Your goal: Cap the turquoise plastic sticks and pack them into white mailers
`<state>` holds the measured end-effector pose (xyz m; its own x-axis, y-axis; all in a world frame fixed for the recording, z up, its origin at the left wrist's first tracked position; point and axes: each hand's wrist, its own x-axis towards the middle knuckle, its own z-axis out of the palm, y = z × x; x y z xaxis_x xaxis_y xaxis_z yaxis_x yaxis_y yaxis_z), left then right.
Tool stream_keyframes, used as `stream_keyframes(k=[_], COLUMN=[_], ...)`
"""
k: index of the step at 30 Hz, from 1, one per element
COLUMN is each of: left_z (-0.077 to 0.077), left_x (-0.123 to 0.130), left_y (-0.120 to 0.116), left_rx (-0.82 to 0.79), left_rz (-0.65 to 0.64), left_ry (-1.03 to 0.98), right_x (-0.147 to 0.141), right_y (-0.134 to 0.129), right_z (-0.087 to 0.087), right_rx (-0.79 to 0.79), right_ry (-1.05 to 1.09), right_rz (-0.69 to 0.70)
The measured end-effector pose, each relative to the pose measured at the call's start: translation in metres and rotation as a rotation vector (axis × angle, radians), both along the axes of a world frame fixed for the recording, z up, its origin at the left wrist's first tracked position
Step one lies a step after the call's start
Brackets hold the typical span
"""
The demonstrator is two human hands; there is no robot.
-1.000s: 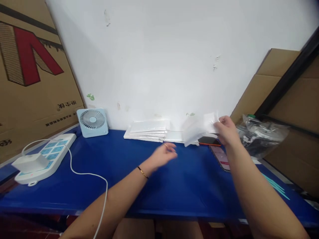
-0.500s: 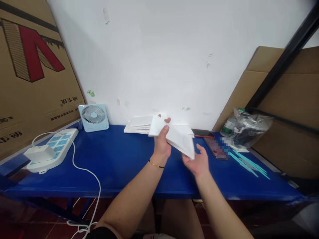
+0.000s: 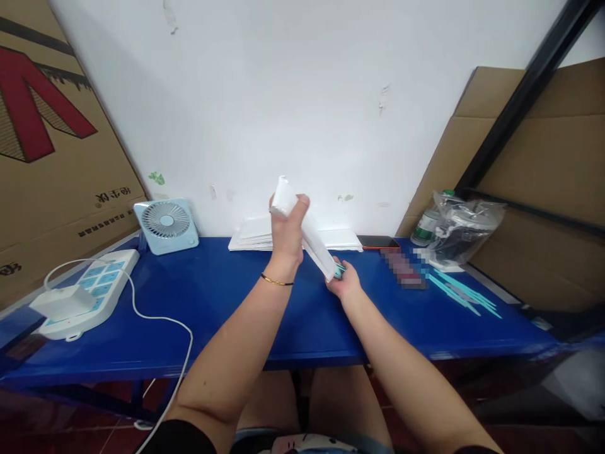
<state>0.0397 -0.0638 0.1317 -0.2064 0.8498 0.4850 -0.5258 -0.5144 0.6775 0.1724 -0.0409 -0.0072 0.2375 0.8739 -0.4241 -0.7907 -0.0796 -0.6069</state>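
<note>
My left hand (image 3: 288,230) is wrapped round a folded white packet (image 3: 314,243), which is tilted above the blue table (image 3: 227,315). At the packet's lower right end, my right hand (image 3: 344,279) has its fingers closed on a small teal item (image 3: 339,271) that shows at the packet's opening. What exactly the teal item is cannot be made out. Behind my hands, by the wall, lie a stack of flat white packets (image 3: 250,234) on the left and more white packets (image 3: 341,239) on the right.
A light blue fan (image 3: 166,222) and a white power strip (image 3: 101,290) with a cable are at the left. To the right are a phone (image 3: 380,242), a pixelated flat object (image 3: 404,270), teal strips (image 3: 463,293), a bottle (image 3: 425,227) and a clear plastic bag (image 3: 466,233).
The packet has been turned more upright and moved slightly left with my left hand. My right hand has gone from spread fingers to closed, and a teal item now shows there. The view has shifted.
</note>
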Motion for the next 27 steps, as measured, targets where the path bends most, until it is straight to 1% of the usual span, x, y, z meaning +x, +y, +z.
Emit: stream_keyframes(k=[4, 6, 9, 12, 16, 20, 22, 24, 25, 27], left_z=[-0.018, -0.026, -0.031, -0.023, 0.000, 0.027, 0.035, 0.034, 0.030, 0.012], left_x=[-0.024, -0.036, -0.050, -0.059, -0.067, -0.070, -0.071, -0.074, -0.077, -0.085], left_y=[0.020, 0.029, 0.040, 0.043, 0.037, 0.026, 0.023, 0.022, 0.023, 0.027], left_rx=[-0.075, -0.121, -0.130, -0.071, 0.044, 0.126, 0.173, 0.221, 0.238, 0.244], left_rz=[0.095, 0.148, 0.186, 0.194, 0.187, 0.193, 0.201, 0.227, 0.242, 0.256], left_ry=[-0.089, -0.103, -0.081, -0.064, 0.023, 0.170, 0.276, 0.451, 0.581, 0.919], right_x=[0.024, 0.032, 0.037, 0.036, 0.041, 0.049, 0.053, 0.055, 0.055, 0.057], right_y=[0.017, 0.023, 0.027, 0.027, 0.021, 0.021, 0.025, 0.029, 0.031, 0.034], right_z=[-0.003, -0.002, -0.001, -0.001, -0.001, -0.007, -0.012, -0.017, -0.019, -0.022], right_rx=[-0.024, -0.033, -0.036, -0.021, 0.015, 0.080, 0.099, 0.106, 0.107, 0.109], right_ry=[0.002, 0.000, -0.006, -0.007, -0.003, -0.017, -0.078, -0.158, -0.192, -0.234], right_rz=[-0.099, -0.137, -0.152, -0.138, -0.121, -0.078, -0.077, -0.113, -0.135, -0.152])
